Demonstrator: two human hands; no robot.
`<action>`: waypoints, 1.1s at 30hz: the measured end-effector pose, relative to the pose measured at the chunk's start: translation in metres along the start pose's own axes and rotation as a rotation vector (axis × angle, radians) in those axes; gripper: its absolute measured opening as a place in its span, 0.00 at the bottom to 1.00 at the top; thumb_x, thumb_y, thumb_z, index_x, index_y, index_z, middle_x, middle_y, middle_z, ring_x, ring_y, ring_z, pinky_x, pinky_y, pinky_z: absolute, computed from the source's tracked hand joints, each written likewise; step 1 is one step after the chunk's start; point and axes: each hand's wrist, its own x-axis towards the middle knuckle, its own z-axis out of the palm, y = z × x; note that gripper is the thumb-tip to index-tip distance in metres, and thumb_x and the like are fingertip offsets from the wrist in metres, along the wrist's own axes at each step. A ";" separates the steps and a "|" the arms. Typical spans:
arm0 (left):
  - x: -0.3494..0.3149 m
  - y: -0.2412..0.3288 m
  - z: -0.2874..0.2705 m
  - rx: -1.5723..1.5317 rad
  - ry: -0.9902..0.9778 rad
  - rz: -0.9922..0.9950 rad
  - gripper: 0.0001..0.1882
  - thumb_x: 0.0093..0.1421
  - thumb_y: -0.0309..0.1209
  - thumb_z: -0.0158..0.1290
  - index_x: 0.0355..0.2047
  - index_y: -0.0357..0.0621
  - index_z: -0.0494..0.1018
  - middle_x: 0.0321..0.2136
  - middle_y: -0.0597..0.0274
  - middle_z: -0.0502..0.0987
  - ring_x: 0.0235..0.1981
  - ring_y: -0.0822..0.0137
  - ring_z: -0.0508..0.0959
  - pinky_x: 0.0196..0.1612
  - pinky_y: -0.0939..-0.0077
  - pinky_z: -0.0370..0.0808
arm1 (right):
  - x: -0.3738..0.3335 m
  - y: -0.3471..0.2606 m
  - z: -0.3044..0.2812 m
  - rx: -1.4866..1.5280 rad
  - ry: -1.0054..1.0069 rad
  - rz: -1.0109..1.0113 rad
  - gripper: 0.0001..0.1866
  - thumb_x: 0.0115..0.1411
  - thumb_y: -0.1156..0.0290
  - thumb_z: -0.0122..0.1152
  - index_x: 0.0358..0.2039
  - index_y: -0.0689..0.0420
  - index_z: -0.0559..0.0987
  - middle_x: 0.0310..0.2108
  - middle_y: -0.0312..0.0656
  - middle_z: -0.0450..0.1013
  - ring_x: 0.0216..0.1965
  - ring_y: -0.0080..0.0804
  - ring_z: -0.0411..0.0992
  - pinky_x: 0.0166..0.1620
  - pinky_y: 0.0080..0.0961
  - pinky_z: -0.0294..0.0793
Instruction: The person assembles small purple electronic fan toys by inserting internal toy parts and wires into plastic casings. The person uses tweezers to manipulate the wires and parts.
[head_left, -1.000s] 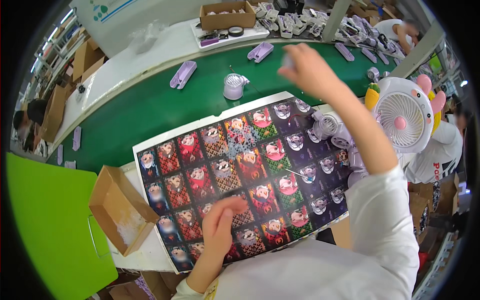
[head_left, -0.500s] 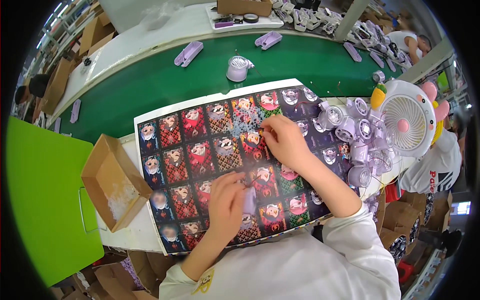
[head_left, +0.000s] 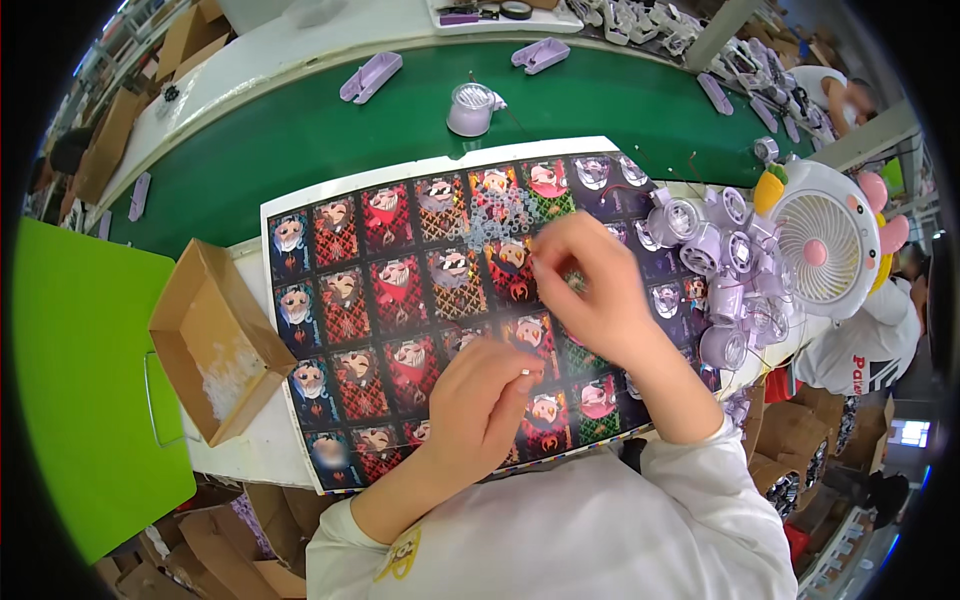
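Observation:
My left hand (head_left: 475,412) is closed near the front of the printed card sheet (head_left: 357,318). A thin wire with a small pale tip (head_left: 526,372) shows at its fingers; the lilac housing seen there earlier is now hidden by the hand. Up and to the right, my right hand (head_left: 597,290) is raised with thumb and fingertips pinched together, slightly blurred. Whatever lies in that pinch is too small to make out. Just beyond its fingers, a cluster of small clear rings (head_left: 500,215) lies on the sheet.
Lilac wired housings (head_left: 722,300) crowd the right side beside a white fan (head_left: 822,240). At left stand a cardboard box (head_left: 205,330) with clear bits inside and a green panel (head_left: 95,380). One more housing (head_left: 470,110) sits on the green belt (head_left: 300,150) with lilac shells.
My right hand has pulled back from the clear rings toward me, fingers pinched. My left hand has turned and shifted slightly right, covering the lilac housing. The view has shifted a little.

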 end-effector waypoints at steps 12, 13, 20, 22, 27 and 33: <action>0.002 -0.008 0.012 0.314 -0.016 0.306 0.13 0.48 0.23 0.57 0.36 0.38 0.75 0.31 0.56 0.74 0.34 0.55 0.75 0.37 0.63 0.74 | -0.054 -0.064 -0.031 -0.103 -0.186 -0.217 0.12 0.45 0.86 0.63 0.32 0.62 0.74 0.29 0.45 0.70 0.29 0.42 0.71 0.30 0.34 0.72; 0.001 -0.009 0.014 0.397 -0.004 0.370 0.13 0.48 0.24 0.57 0.36 0.38 0.75 0.31 0.56 0.74 0.34 0.56 0.75 0.38 0.63 0.75 | -0.057 -0.066 -0.032 -0.134 -0.190 -0.136 0.12 0.45 0.86 0.62 0.32 0.62 0.74 0.28 0.46 0.70 0.28 0.43 0.71 0.30 0.35 0.72; 0.000 -0.018 0.017 0.511 0.011 0.459 0.17 0.46 0.24 0.57 0.38 0.35 0.74 0.34 0.54 0.76 0.36 0.54 0.76 0.40 0.62 0.76 | -0.055 -0.055 -0.035 -0.033 -0.235 0.087 0.09 0.49 0.85 0.62 0.31 0.61 0.75 0.25 0.46 0.72 0.25 0.42 0.74 0.28 0.30 0.73; 0.000 -0.026 0.019 0.477 -0.002 0.219 0.14 0.47 0.24 0.57 0.37 0.38 0.74 0.37 0.50 0.74 0.40 0.51 0.75 0.42 0.60 0.75 | -0.061 -0.048 -0.031 0.044 -0.078 0.192 0.05 0.54 0.84 0.62 0.30 0.62 0.75 0.27 0.43 0.76 0.26 0.27 0.76 0.29 0.21 0.74; -0.006 -0.031 0.029 0.333 -0.029 -0.010 0.15 0.50 0.22 0.55 0.40 0.39 0.73 0.39 0.49 0.70 0.44 0.50 0.70 0.46 0.58 0.72 | -0.070 -0.015 -0.022 0.863 0.160 0.436 0.07 0.61 0.82 0.58 0.39 0.62 0.72 0.33 0.43 0.76 0.27 0.19 0.71 0.31 0.14 0.70; -0.018 -0.037 0.033 0.402 0.083 -0.182 0.20 0.53 0.21 0.53 0.48 0.44 0.74 0.43 0.51 0.69 0.45 0.50 0.67 0.49 0.58 0.67 | -0.083 0.014 -0.006 1.199 0.110 0.660 0.09 0.65 0.74 0.54 0.44 0.61 0.77 0.36 0.43 0.77 0.30 0.23 0.71 0.34 0.18 0.71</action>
